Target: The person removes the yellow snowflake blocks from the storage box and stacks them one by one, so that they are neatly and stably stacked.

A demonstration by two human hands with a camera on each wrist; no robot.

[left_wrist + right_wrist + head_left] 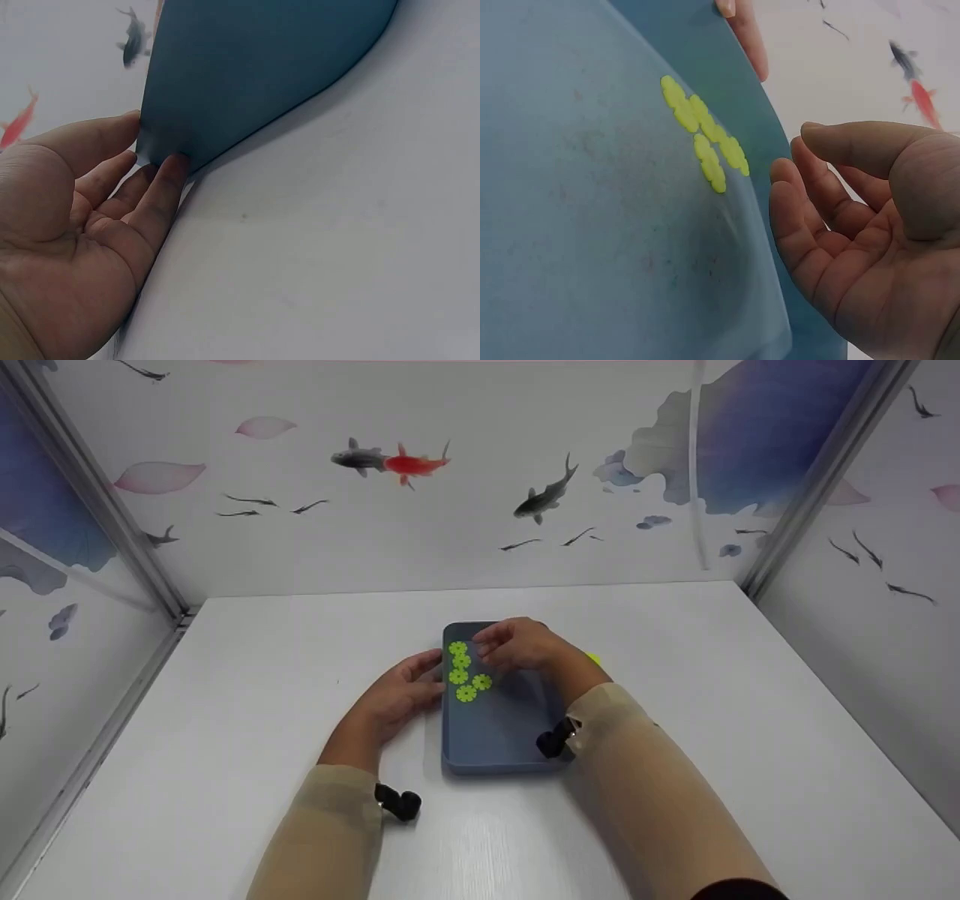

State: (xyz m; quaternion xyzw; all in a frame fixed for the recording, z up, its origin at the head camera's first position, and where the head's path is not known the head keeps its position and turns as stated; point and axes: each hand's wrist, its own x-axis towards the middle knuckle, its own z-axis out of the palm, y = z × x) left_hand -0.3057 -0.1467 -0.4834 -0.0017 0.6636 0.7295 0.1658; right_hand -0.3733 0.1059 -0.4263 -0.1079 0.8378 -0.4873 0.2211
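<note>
A blue-grey tray [502,735] lies on the white table. Several yellow-green flower-shaped pieces [466,693] form a bent row along the left side of its bottom; the right wrist view shows flower pieces [709,161] from the side. My left hand [405,690] touches the tray's outer left wall with its fingertips, thumb and fingers spread apart. Over the far part of the tray hovers my right hand [521,643], fingers loosely bent. In the right wrist view a gap shows between the thumb and fingers of the right hand [855,217], and nothing is visible in it.
Something yellow-green [593,658] peeks out past the right wrist, mostly hidden by the arm. Bare table top [247,712] lies left of the tray. A white back wall [465,540] with painted fish stands behind, and side panels flank the table.
</note>
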